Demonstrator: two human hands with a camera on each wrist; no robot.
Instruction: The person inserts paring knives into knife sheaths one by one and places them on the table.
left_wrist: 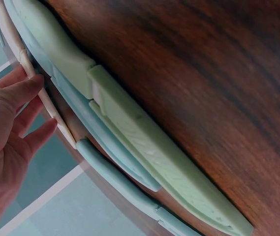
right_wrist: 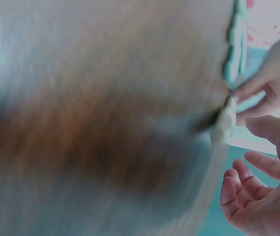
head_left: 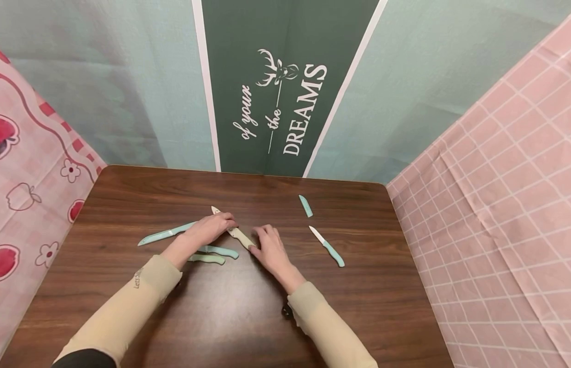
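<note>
A cream knife (head_left: 242, 238) lies slantwise on the table between the two hands. My left hand (head_left: 206, 231) pinches it near its middle, thumb on one side and fingers on the other, as the left wrist view shows. By the handle end is my right hand (head_left: 273, 250), its fingers relaxed and holding nothing; in the right wrist view the thumb stands apart from the knife. Under and beside the left forearm lie a sheathed green knife (left_wrist: 149, 142) and a sheathed blue knife (left_wrist: 93, 123). Another sheathed blue knife (head_left: 162, 235) reaches out to the left, partly hidden by the hand.
To the right lies a small knife (head_left: 328, 249) with a bare white blade and blue handle. Behind it is a separate blue sheath (head_left: 305, 206). The brown wooden table (head_left: 382, 306) meets a green curtain at the back and pink cloths at both sides.
</note>
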